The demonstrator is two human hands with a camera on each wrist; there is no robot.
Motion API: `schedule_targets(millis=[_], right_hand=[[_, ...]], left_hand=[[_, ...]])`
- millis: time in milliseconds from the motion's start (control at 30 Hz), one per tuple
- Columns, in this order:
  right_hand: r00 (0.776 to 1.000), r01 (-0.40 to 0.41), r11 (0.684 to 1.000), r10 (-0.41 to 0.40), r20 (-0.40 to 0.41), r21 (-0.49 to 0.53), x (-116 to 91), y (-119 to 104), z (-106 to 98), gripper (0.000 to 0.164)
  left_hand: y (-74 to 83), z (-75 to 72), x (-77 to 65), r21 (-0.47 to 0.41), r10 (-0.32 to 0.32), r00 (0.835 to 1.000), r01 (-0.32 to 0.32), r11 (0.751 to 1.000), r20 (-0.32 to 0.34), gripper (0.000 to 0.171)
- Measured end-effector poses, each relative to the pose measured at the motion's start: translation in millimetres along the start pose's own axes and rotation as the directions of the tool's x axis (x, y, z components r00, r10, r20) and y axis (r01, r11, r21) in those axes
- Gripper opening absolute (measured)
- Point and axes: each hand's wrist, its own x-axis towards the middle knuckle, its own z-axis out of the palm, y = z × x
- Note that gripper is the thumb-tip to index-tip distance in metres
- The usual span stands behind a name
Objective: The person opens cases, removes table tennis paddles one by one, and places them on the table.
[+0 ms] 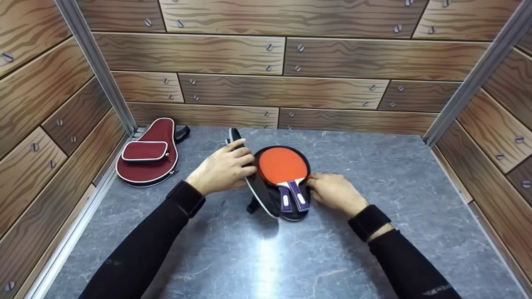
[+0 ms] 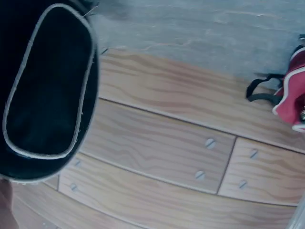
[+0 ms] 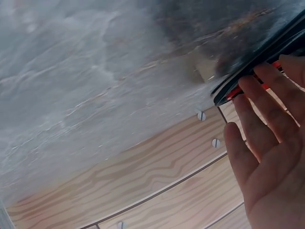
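A black table tennis bat case [image 1: 286,216] lies on the table with its lid [image 1: 266,191] raised to the left. Two bats sit inside, one over the other. The upper shows orange-red rubber [image 1: 282,165], and both have purple handles [image 1: 297,195]. My left hand [image 1: 226,166] grips the lid by its left edge, fingers over the rim; the left wrist view shows the lid's white-piped outer pocket [image 2: 50,86]. At the case's right rim is my right hand [image 1: 334,191], its extended fingertips touching the edge; the right wrist view shows its fingers [image 3: 269,112] fairly straight.
A dark red bat case [image 1: 145,170] with white piping and a small front pocket lies at the back left, its black strap [image 1: 182,133] beside it. Wood-patterned walls [image 1: 332,91] enclose the grey marbled table [image 1: 374,162] at the back and both sides.
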Motion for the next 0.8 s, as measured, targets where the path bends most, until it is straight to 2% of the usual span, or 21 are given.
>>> schedule_targets(millis=[167,333,567,700,800], right_hand=[[1.0,-0.017,1.0,0.017,-0.012,-0.009,-7,6,-2,0.017],[1.0,0.0,1.0,-0.001,-0.02,-0.032,-10,8,-2,0.015],[0.999,0.037,0.995,-0.04,-0.028,-0.097,-12,9,0,0.018],[0.996,0.062,0.993,-0.069,-0.064,-0.103,-12,9,1,0.027],[0.988,0.11,0.989,-0.119,-0.095,-0.095,-10,9,1,0.039]], left_hand=[[-3.1,8.4,-17.9,-0.048,-0.032,0.998,0.034,0.998,0.057,0.045],[-5.3,16.0,-35.4,-0.124,-0.057,0.987,0.076,0.989,0.149,0.062],[-4.8,21.2,-50.3,-0.229,-0.07,0.959,0.135,0.964,0.274,0.083],[-2.8,19.4,-54.8,-0.252,-0.065,0.935,0.16,0.954,0.35,0.088],[-0.5,18.3,-56.3,-0.269,-0.069,0.917,0.186,0.945,0.392,0.087]])
